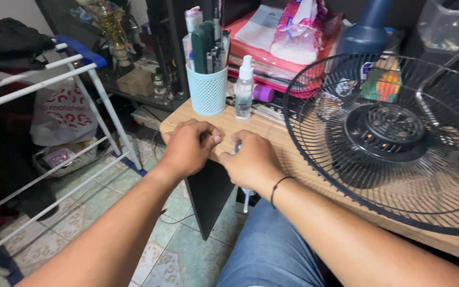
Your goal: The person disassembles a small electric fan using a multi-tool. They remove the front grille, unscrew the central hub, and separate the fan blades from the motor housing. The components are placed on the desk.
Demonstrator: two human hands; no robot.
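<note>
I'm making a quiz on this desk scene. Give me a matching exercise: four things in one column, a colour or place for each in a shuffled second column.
Things:
1. pen cup
2. fan grille
3. spray bottle
4. left hand

Descriptions:
A. black wire, lying on the desk's right side
B. closed into a fist at the desk's edge
C. light blue, filled with pens
D. clear with a white top, right of the cup

Pairs: 1-C, 2-A, 3-D, 4-B

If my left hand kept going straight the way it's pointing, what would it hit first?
Probably the light blue mesh pen holder: the left hand points up the wooden desk toward it, though depth is hard to judge.
</note>
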